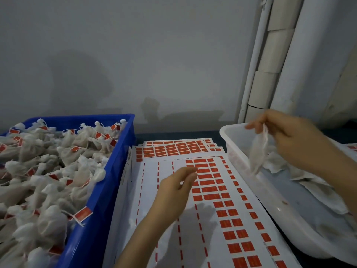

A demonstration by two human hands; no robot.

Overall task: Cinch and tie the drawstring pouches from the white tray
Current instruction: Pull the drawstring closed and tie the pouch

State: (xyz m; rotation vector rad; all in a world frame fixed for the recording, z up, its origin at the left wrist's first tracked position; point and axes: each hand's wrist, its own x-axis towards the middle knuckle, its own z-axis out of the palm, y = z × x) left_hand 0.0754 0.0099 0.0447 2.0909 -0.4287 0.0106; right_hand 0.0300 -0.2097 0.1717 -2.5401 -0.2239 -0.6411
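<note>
Below a grey wall, label sheets cover the tabletop between blue bin and white tray; right fingers pinch a pouch, left fingers hang loosely together.

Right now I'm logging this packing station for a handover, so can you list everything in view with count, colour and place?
blue crate: one, blue, left.
tied pouches: too many to count, off-white with red tags, heaped in the blue crate.
label sheets: several overlapping, white with red labels, centre, between crate and tray.
white tray: one, translucent white, right.
loose pouches: count unclear, off-white, lying in the white tray.
held pouch: one, off-white, hanging over the tray.
pipes: several, white and cream, back right against the grey wall.
left hand: empty, fingers relaxed, above the label sheets.
right hand: pinches the held pouch's top.
</note>
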